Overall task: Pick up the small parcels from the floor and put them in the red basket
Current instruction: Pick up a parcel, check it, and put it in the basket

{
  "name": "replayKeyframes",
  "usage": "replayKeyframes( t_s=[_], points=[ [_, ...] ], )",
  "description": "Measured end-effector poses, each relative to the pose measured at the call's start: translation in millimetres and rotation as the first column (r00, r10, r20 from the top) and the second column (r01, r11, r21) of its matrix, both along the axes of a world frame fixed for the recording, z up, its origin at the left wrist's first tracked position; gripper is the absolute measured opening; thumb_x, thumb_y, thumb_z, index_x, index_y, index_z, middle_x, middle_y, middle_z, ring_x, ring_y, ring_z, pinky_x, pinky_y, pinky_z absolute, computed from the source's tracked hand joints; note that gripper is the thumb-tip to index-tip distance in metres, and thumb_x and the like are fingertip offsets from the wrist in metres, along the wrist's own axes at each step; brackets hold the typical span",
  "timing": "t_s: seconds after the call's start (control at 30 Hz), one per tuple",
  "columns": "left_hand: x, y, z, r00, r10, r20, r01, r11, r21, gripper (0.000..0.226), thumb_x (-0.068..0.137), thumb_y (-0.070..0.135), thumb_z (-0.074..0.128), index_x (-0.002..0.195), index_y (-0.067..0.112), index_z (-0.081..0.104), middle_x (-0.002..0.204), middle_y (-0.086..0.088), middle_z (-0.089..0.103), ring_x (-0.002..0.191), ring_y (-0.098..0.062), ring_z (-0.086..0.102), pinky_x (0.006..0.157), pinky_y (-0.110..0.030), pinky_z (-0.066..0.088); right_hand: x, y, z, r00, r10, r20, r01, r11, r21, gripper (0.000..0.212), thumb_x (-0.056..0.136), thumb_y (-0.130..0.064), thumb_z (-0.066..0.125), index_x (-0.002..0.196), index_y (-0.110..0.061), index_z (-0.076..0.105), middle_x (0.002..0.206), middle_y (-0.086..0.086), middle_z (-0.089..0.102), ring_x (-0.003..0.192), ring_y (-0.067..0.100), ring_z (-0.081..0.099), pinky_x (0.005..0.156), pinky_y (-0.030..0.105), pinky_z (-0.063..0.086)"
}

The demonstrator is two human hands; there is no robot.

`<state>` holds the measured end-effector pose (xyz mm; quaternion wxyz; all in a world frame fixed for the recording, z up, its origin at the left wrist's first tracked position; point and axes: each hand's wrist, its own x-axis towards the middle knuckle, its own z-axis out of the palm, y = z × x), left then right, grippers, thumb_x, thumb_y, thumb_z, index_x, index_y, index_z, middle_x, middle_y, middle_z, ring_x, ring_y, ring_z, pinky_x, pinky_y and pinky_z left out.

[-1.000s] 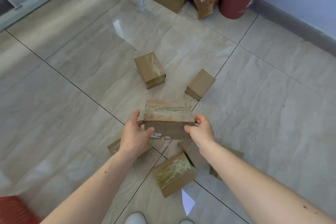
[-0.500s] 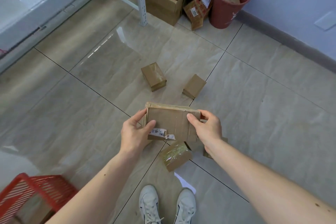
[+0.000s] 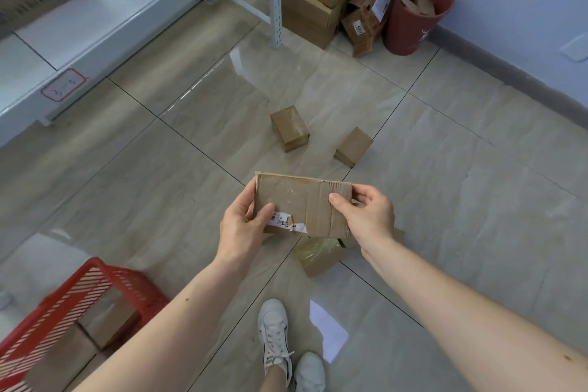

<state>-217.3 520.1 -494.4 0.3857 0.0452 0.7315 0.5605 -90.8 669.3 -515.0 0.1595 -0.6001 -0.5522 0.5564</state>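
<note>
The floor (image 3: pixel 445 200) was glossy beige tile, crossed by dark grout lines and bounded by a pale blue wall along the right of the frame.

At centre frame a flat parcel (image 3: pixel 302 205) was held in the air between both hands, its broad face with a torn white label turned up toward the camera. The left hand (image 3: pixel 245 226) gripped its left end, thumb on the face near the label and fingers curled behind. The right hand (image 3: pixel 369 219) pinched its right end, thumb on the face and fingers behind the edge. A second earlier the same parcel sat lower and closer to the floor, showing its taped side; since then it had been raised and tilted, and the view had drawn back, so that the person had apparently straightened up.

With that, the basket (image 3: pixel 105 280) had come into sight at lower left, two parcels already inside it. The lift looked finished; the carry to the lower left and the drop into the basket were what remained for this parcel.

Other parcels lay on the floor: a taped one (image 3: pixel 318 256) just below the held parcel, partly hidden by it, and two more, a taped box (image 3: pixel 289 132) and a plain box (image 3: pixel 353 146), above centre. Farther out, white shoes (image 3: pixel 275 331) showed at the bottom edge, a white shelf (image 3: pixel 95 25) at upper left, stacked cartons (image 3: pixel 311 0) at top centre, and a red bin (image 3: pixel 413 16) at upper right.
</note>
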Motion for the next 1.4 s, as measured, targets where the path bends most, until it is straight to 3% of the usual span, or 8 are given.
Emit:
replayKeyframes(
  t_s=[0.27, 0.53, 0.67, 0.87, 0.97, 1.07, 1.23, 1.4],
  points=[
    [12.4, -55.8, 8.5, 0.998, 0.059, 0.008, -0.059, 0.998, 0.015, 0.052, 0.093, 0.007, 0.059, 0.130, 0.043, 0.056, 0.124, 0.013, 0.067, 0.117, -0.009, 0.062, 0.107, -0.041, 0.044, 0.5, -41.3, 25.9, 0.994, 0.105, -0.024, -0.104, 0.994, 0.028, 0.025, 0.074, -0.013, 0.081, 0.085, -0.031, 0.067, 0.082, -0.019, 0.067, 0.083, 0.000, 0.065, 0.080, 0.022, 0.052],
    [-3.7, -135.3, 22.1, 0.991, 0.133, 0.023, -0.132, 0.991, -0.010, 0.050, 0.097, 0.011, 0.052, 0.137, 0.041, 0.050, 0.125, 0.014, 0.066, 0.119, -0.008, 0.061, 0.111, -0.042, 0.040, -31.4, -109.5, 39.0, 0.970, 0.221, -0.098, -0.223, 0.975, -0.012, 0.028, 0.084, -0.003, 0.070, 0.109, -0.014, 0.072, 0.091, -0.004, 0.073, 0.086, 0.011, 0.069, 0.082, 0.026, 0.056],
    [-18.9, -194.2, 27.3, 0.986, 0.167, -0.005, -0.167, 0.986, -0.024, 0.051, 0.097, 0.010, 0.051, 0.141, 0.036, 0.046, 0.129, 0.013, 0.064, 0.120, -0.007, 0.060, 0.110, -0.039, 0.041, -52.5, -162.5, 41.7, 0.960, 0.258, -0.107, -0.260, 0.966, -0.008, 0.031, 0.086, 0.000, 0.067, 0.114, -0.011, 0.069, 0.091, -0.006, 0.070, 0.081, 0.001, 0.066, 0.078, 0.013, 0.054],
    [-43.0, -295.3, 29.8, 0.978, 0.207, -0.038, -0.209, 0.976, -0.055, 0.053, 0.097, 0.014, 0.053, 0.143, 0.037, 0.043, 0.132, 0.009, 0.062, 0.120, -0.012, 0.060, 0.107, -0.037, 0.044, -84.9, -255.9, 44.8, 0.963, 0.244, -0.111, -0.250, 0.967, -0.046, 0.039, 0.083, 0.001, 0.069, 0.122, -0.002, 0.064, 0.108, 0.006, 0.068, 0.096, 0.014, 0.066, 0.092, 0.025, 0.050],
    [-50.5, -341.2, 31.0, 0.969, 0.243, -0.048, -0.247, 0.965, -0.088, 0.052, 0.096, 0.019, 0.055, 0.141, 0.041, 0.043, 0.134, 0.013, 0.060, 0.122, -0.011, 0.059, 0.108, -0.035, 0.044, -96.9, -301.2, 46.9, 0.950, 0.298, -0.098, -0.304, 0.952, -0.048, 0.026, 0.080, 0.003, 0.066, 0.099, -0.013, 0.075, 0.095, 0.001, 0.074, 0.088, 0.013, 0.067, 0.092, 0.034, 0.054],
    [-56.9, -382.4, 28.2, 0.962, 0.270, -0.045, -0.273, 0.953, -0.128, 0.051, 0.095, 0.022, 0.056, 0.141, 0.040, 0.044, 0.136, 0.014, 0.058, 0.121, -0.010, 0.059, 0.108, -0.040, 0.043, -106.8, -341.6, 47.2, 0.929, 0.364, -0.068, -0.366, 0.930, -0.035, 0.035, 0.075, 0.004, 0.061, 0.067, -0.027, 0.075, 0.085, 0.008, 0.077, 0.078, 0.011, 0.063, 0.081, 0.033, 0.053],
    [-56.2, -436.2, 18.7, 0.939, 0.343, -0.030, -0.341, 0.918, -0.203, 0.038, 0.093, 0.032, 0.056, 0.131, 0.035, 0.050, 0.123, 0.008, 0.064, 0.109, -0.013, 0.064, 0.096, -0.045, 0.052, -123.5, -392.9, 40.1, 0.894, 0.443, -0.075, -0.447, 0.892, -0.064, 0.036, 0.078, 0.005, 0.062, 0.107, -0.012, 0.073, 0.098, -0.001, 0.075, 0.093, 0.013, 0.070, 0.089, 0.034, 0.057],
    [-53.1, -469.4, 2.8, 0.909, 0.417, 0.000, -0.407, 0.885, -0.227, 0.026, 0.097, 0.022, 0.051, 0.117, 0.037, 0.055, 0.104, 0.002, 0.068, 0.086, -0.014, 0.070, 0.072, -0.036, 0.059, -136.8, -424.3, 13.9, 0.843, 0.533, -0.068, -0.537, 0.838, -0.094, 0.041, 0.083, 0.002, 0.064, 0.122, -0.011, 0.064, 0.114, 0.002, 0.069, 0.104, 0.013, 0.065, 0.092, 0.029, 0.053]
  ],
)
